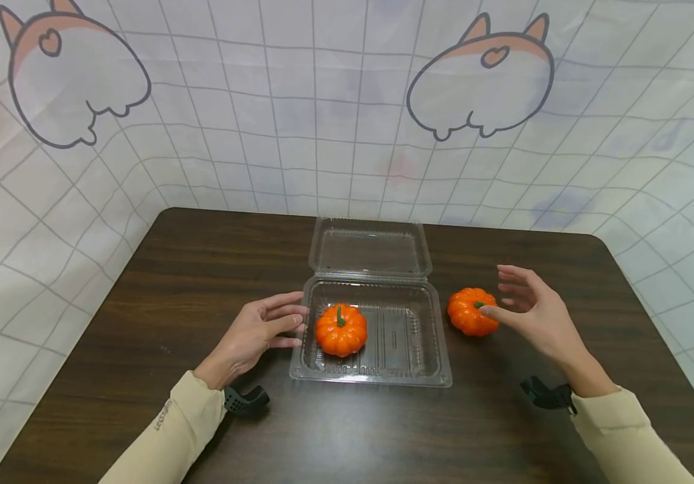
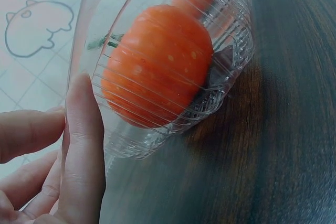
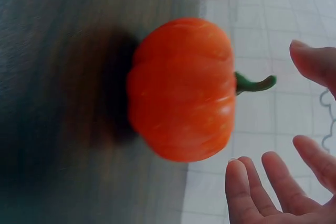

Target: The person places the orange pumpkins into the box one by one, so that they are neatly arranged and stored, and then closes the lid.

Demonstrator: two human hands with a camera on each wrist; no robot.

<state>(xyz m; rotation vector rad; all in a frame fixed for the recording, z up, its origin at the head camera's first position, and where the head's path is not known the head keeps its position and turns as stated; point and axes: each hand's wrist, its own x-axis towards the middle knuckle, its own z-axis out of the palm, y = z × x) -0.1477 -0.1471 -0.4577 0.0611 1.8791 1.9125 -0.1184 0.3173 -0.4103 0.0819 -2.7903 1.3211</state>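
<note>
A clear plastic clamshell container (image 1: 392, 336) lies with its lid (image 1: 370, 249) folded back. Inside its left part sits a small orange pumpkin (image 1: 341, 331) with a green stem, seen through the ribbed wall in the left wrist view. My left hand (image 1: 262, 329) holds the container's left rim, the thumb and a finger on either side of the edge. To the right of the container, a second orange pumpkin (image 1: 471, 312) rests upright on the table. My right hand (image 1: 537, 312) hovers at its right side with fingers spread, and the right wrist view shows a gap between fingertips and pumpkin.
Under everything is a dark wood-grain table (image 1: 202, 269) with rounded back corners. A white grid-patterned curtain (image 1: 280, 121) with cartoon animal drawings hangs behind and along both sides. Each wrist wears a dark strap (image 1: 247, 401).
</note>
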